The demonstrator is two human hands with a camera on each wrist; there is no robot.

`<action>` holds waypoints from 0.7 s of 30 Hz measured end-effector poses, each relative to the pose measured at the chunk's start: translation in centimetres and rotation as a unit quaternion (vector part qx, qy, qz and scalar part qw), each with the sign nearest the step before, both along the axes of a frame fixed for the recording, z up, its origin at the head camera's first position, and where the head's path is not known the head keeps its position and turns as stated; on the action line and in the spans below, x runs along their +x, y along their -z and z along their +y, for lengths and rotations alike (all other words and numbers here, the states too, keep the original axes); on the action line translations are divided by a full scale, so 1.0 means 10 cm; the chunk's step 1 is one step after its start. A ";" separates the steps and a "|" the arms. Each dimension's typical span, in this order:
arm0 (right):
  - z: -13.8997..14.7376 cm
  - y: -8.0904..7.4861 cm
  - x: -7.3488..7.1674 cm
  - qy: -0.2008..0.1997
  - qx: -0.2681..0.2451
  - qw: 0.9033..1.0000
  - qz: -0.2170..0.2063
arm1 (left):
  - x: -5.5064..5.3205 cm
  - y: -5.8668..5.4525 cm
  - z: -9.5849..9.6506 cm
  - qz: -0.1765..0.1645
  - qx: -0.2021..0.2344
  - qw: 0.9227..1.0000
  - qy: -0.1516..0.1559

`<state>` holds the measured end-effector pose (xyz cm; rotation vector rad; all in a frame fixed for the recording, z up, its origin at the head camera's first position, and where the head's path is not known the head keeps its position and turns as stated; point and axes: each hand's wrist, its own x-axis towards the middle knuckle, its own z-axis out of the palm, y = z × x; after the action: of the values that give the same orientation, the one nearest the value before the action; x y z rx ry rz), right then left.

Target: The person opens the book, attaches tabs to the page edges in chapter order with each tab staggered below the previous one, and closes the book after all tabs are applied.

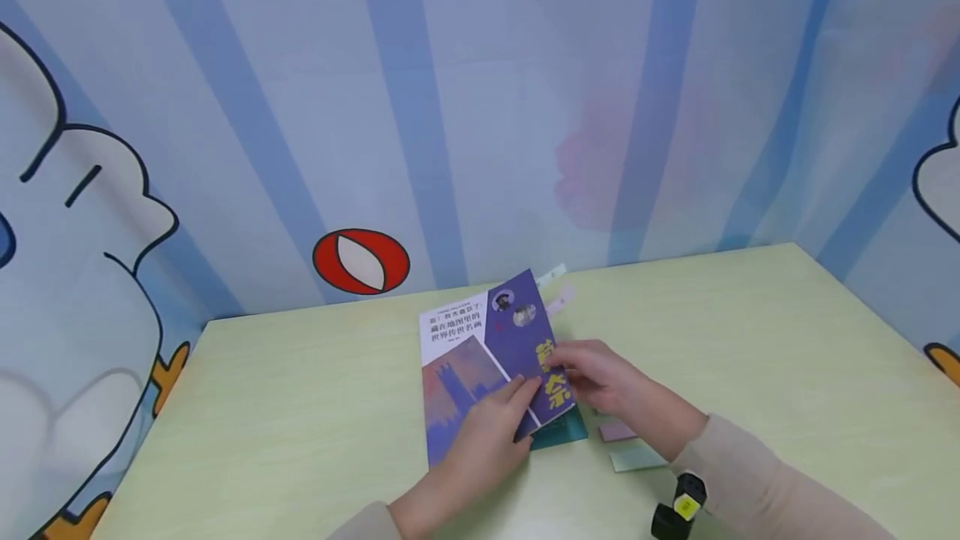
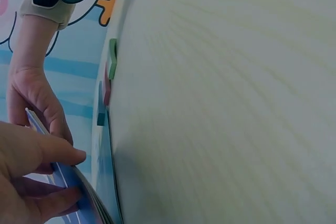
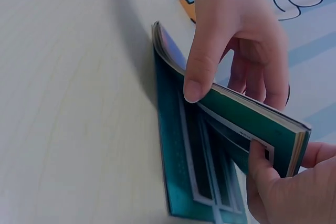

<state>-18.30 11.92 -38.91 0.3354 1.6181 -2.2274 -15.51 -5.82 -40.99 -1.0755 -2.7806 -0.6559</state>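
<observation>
A purple paperback book [image 1: 517, 323] with a pale title panel and yellow lettering is tilted up between both hands. My left hand [image 1: 491, 427] grips its near edge, fingers on the cover and thumb underneath. At the right edge, my right hand [image 1: 603, 373] pinches the book near the yellow lettering. The right wrist view shows the pages as a thick block with a green underside [image 3: 281, 148]. Below it, a teal printed sheet or cover [image 3: 178, 177] lies against the table, with a gap between the two.
Pink [image 1: 617, 430] and pale green [image 1: 637, 457] flat strips lie right of the book, partly behind the right forearm. Pale strip ends [image 1: 551, 275] show past the book's far right edge. A cartoon-printed backdrop [image 1: 510, 107] rises behind the pale table [image 1: 300, 407].
</observation>
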 end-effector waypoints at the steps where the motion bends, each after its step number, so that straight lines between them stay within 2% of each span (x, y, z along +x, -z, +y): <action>1: 0.02 0.02 0.00 0.000 0.003 1.000 -0.005 | 0.00 0.01 0.02 0.009 -0.015 1.000 0.002; 5: 0.07 0.08 0.00 -0.004 -0.001 1.000 -0.015 | -0.01 0.04 0.06 0.027 -0.053 0.998 0.009; 11: 0.13 0.16 -0.01 -0.004 -0.008 1.000 -0.025 | 0.00 0.05 0.06 0.006 -0.076 0.997 0.017; 15: 0.17 0.17 0.00 -0.023 0.016 0.999 -0.017 | 0.00 0.04 0.06 -0.007 -0.095 0.995 0.017; 21: 0.23 0.13 0.01 -0.051 0.084 0.995 -0.003 | -0.03 0.05 0.05 -0.004 -0.108 0.994 0.022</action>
<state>-18.20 14.19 -40.25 0.2975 1.7823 -2.0201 -15.83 -5.30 -41.52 -1.1772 -2.8933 -0.3685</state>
